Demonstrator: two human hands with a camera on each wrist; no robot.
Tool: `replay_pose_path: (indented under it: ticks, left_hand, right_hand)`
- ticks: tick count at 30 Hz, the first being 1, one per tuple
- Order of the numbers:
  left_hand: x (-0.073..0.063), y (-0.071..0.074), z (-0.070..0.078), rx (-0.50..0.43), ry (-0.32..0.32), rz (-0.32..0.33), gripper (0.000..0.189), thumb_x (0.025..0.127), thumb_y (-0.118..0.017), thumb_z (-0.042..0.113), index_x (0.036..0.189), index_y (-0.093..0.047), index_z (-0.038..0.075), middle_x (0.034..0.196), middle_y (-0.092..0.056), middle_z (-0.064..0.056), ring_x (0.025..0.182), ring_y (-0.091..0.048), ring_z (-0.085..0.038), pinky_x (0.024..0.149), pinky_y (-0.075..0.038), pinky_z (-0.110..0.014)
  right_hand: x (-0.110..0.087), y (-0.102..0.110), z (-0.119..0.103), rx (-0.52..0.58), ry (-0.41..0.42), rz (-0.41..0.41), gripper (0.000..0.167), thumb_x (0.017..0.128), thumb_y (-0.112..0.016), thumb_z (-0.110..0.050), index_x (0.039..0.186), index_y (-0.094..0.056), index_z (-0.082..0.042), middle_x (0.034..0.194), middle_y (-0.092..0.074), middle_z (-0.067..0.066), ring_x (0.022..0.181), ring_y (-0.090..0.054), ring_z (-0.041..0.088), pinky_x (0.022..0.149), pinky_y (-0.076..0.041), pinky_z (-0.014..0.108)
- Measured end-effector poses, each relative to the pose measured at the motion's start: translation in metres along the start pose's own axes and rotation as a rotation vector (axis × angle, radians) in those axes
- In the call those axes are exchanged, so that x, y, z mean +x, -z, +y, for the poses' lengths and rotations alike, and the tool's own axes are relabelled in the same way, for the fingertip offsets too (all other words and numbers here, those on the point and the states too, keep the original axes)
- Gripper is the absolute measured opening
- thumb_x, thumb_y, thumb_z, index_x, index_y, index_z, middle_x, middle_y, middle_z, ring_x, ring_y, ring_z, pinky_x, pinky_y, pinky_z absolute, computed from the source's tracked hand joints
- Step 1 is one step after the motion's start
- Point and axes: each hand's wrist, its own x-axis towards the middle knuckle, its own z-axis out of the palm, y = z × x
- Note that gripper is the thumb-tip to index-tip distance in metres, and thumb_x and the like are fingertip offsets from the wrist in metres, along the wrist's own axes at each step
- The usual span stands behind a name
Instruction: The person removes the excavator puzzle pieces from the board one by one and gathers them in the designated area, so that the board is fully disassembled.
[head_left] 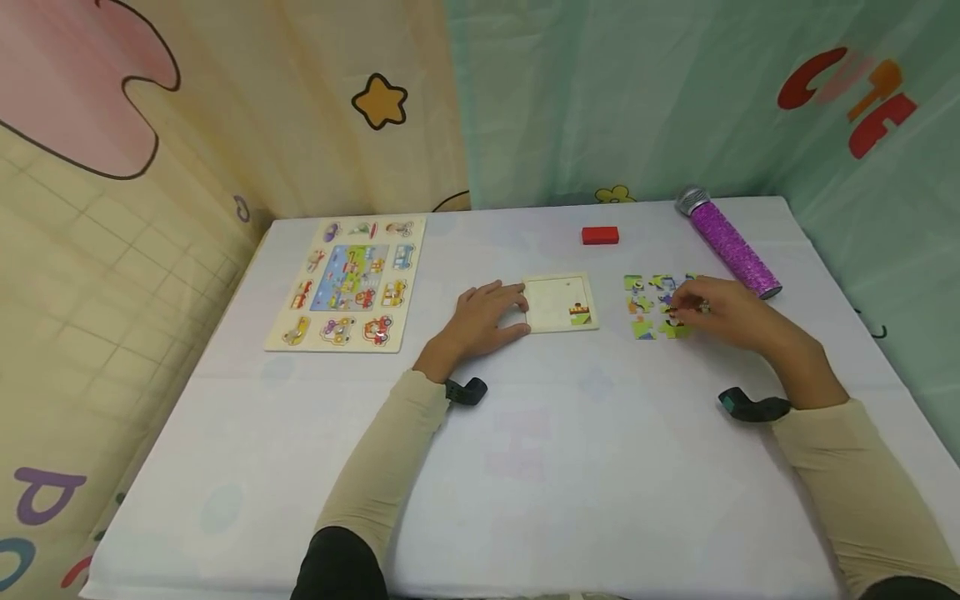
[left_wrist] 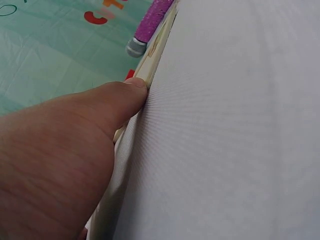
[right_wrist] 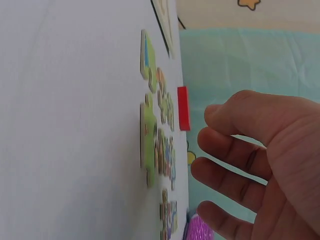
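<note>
At the middle of the table lies a small pale puzzle board (head_left: 555, 298), with joined pieces (head_left: 580, 313) in its lower right corner. My left hand (head_left: 482, 321) rests at the board's left side, fingers extended. In the left wrist view its thumb (left_wrist: 132, 90) touches the board's edge. Over the loose jigsaw pieces (head_left: 642, 305) to the right hovers my right hand (head_left: 723, 312), hiding some of them. The right wrist view shows that hand (right_wrist: 260, 155) with loosely bent fingers, apart from the pieces (right_wrist: 148, 135), and no piece is visible in its grasp.
A larger wooden board with vehicle pictures (head_left: 407, 321) lies at the left. Behind the small board sits a red block (head_left: 600, 236). A purple glittery microphone (head_left: 735, 246) lies beyond my right hand. Printed curtains (head_left: 600, 100) hang behind the white table (head_left: 562, 483).
</note>
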Motion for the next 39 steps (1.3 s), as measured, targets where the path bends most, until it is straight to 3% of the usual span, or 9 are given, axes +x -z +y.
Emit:
replay_pose_path:
  ticks: [4,8,12,15,20,28,39]
  left_hand:
    - [-0.002,-0.002,-0.001,-0.006,0.002,0.000,0.035,0.100,-0.060,0.050,0.125,-0.062,0.026,0.161,-0.036,0.005,0.150,-0.023,-0.026,0.116,-0.017,-0.054]
    - [-0.004,-0.002,-0.002,-0.002,0.006,0.002,0.035,0.099,-0.061,0.050,0.125,-0.062,0.026,0.161,-0.036,0.004,0.150,-0.023,-0.026,0.116,-0.018,-0.054]
    - [-0.005,-0.002,-0.004,0.003,0.002,0.012,0.035,0.099,-0.061,0.050,0.125,-0.062,0.026,0.160,-0.037,0.005,0.150,-0.024,-0.026,0.116,-0.018,-0.054]
    - [-0.004,-0.003,-0.004,-0.004,-0.010,0.009,0.035,0.100,-0.061,0.050,0.125,-0.063,0.026,0.159,-0.038,0.005,0.150,-0.025,-0.027,0.115,-0.019,-0.055]
    - [-0.002,-0.003,-0.002,-0.009,-0.018,-0.005,0.036,0.100,-0.060,0.050,0.125,-0.063,0.025,0.159,-0.039,0.004,0.150,-0.025,-0.027,0.115,-0.019,-0.055]
    - [-0.001,-0.001,-0.001,0.008,-0.008,-0.008,0.036,0.100,-0.060,0.050,0.126,-0.063,0.026,0.160,-0.038,0.004,0.150,-0.024,-0.026,0.115,-0.019,-0.054]
    - [-0.001,0.003,0.002,0.003,-0.001,-0.010,0.035,0.100,-0.060,0.050,0.125,-0.063,0.026,0.160,-0.037,0.005,0.151,-0.022,-0.025,0.116,-0.017,-0.053]
  right_hand:
    - [0.022,-0.011,-0.020,0.045,0.047,-0.081,0.010,0.093,-0.071,0.000,0.102,-0.068,-0.003,0.097,-0.068,0.004,0.096,-0.063,0.025,0.084,-0.052,0.046]
    - [0.052,-0.028,-0.043,0.058,0.051,-0.177,0.016,0.093,-0.071,-0.004,0.109,-0.069,-0.003,0.103,-0.067,0.005,0.099,-0.061,0.025,0.087,-0.052,0.047]
    - [0.080,-0.045,-0.066,0.011,0.049,-0.270,0.027,0.093,-0.073,-0.013,0.119,-0.070,-0.007,0.110,-0.066,0.005,0.105,-0.058,0.026,0.092,-0.047,0.051]
    - [0.093,-0.055,-0.076,-0.051,0.039,-0.319,0.033,0.090,-0.077,-0.019,0.121,-0.071,-0.010,0.110,-0.065,0.004,0.104,-0.056,0.026,0.088,-0.044,0.052]
    - [0.097,-0.063,-0.079,-0.112,-0.003,-0.344,0.036,0.088,-0.080,-0.020,0.121,-0.071,-0.009,0.109,-0.062,0.006,0.099,-0.054,0.026,0.082,-0.044,0.048]
    - [0.093,-0.060,-0.073,-0.140,-0.061,-0.286,0.039,0.088,-0.080,-0.023,0.122,-0.070,-0.005,0.114,-0.061,0.013,0.105,-0.054,0.031,0.087,-0.046,0.050]
    - [0.094,-0.060,-0.072,-0.080,-0.066,-0.268,0.033,0.091,-0.077,-0.015,0.120,-0.068,-0.002,0.110,-0.063,0.011,0.101,-0.054,0.029,0.089,-0.047,0.047]
